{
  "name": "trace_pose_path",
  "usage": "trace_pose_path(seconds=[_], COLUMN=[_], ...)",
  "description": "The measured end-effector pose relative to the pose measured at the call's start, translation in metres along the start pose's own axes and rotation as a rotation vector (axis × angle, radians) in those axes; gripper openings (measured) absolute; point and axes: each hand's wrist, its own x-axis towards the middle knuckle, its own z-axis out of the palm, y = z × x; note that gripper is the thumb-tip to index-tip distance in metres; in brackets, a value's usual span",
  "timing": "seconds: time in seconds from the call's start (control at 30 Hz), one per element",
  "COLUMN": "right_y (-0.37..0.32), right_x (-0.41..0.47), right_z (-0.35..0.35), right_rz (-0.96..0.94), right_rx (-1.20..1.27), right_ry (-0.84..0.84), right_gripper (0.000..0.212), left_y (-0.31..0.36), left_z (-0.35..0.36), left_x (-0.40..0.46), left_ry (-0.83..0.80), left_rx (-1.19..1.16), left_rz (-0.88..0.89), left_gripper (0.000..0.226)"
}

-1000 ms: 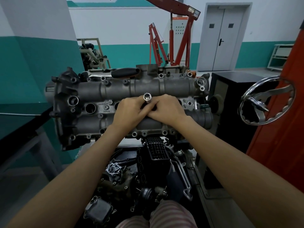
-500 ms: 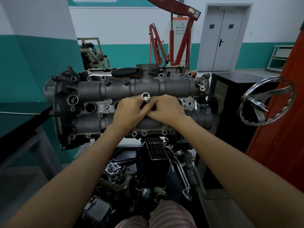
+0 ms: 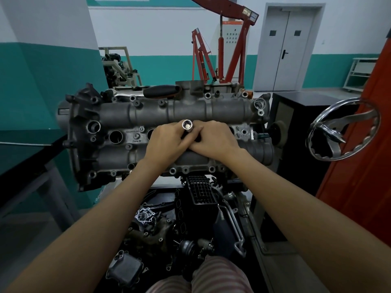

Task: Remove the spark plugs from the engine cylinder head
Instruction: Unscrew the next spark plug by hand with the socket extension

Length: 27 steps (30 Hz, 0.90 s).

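The grey cylinder head (image 3: 118, 149) stands on its side in front of me, its row of spark plug wells facing me. One empty well (image 3: 115, 137) shows at the left; my hands cover the middle wells. My left hand (image 3: 167, 140) is closed around a silver spark plug socket (image 3: 187, 124), whose open end points toward me with something pale inside it. My right hand (image 3: 215, 138) lies against the left one, its fingers curled on the socket's lower part. No spark plug is plainly visible.
A chrome handwheel (image 3: 342, 132) juts out at the right beside a black cabinet (image 3: 296, 106) and a red panel (image 3: 364, 166). Loose engine parts (image 3: 148, 220) lie below the head. A dark table edge (image 3: 25, 159) is at the left. A red engine crane (image 3: 228, 49) stands behind.
The socket has shifted slightly left and tilted a little in my hands. Both hands stay pressed together over the middle wells.
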Motion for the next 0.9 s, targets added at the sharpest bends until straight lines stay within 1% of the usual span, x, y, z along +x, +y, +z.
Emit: trace_pose_path(seconds=[0.1,0.23,0.33,0.47,0.57,0.63,0.7,0.8,0.9], right_y=[0.0009,0.0004,0.0002,-0.0007,-0.0006,-0.0009,-0.0019,-0.0017,-0.0006], right_x=[-0.0017,-0.0014,-0.001,-0.001,-0.0017,-0.0029,-0.0038,-0.0031,-0.0018], right_z=[-0.0009,0.0004,0.0014,0.0003,-0.0013,-0.0027,-0.0027,-0.0017,-0.0003], right_rz=[-0.004,-0.032,-0.037,-0.002,0.016,0.024,0.01,-0.026,-0.041], right_rx=[0.028,-0.035,-0.04,0.0,0.013,0.037,-0.008,-0.055,-0.099], right_ry=[0.006,-0.001,0.007,0.018,0.007,0.006,0.005,-0.007,0.014], right_gripper=[0.022,0.019,0.02,0.027,0.023,0.022,0.022,0.021,0.022], left_y=[0.0018,0.0053,0.0062,0.0025,0.0007,0.0003,0.0007,0.0037,0.0036], left_z=[-0.0017,-0.0037,-0.0024,0.0006,0.0004,0.0006,0.0,-0.0026,-0.0032], left_x=[-0.0004,-0.0025,-0.0026,-0.002,-0.0015,-0.0018,-0.0022,-0.0021,-0.0021], left_ry=[-0.005,-0.003,0.001,0.037,0.04,0.032,0.029,0.019,-0.029], left_rx=[-0.014,-0.034,-0.034,0.026,0.035,0.027,0.009,-0.038,-0.071], left_rz=[0.02,0.097,0.095,0.068,0.049,0.047,0.052,0.09,0.122], left_gripper=[0.039,0.029,0.027,0.035,0.048,0.05,0.046,0.032,0.027])
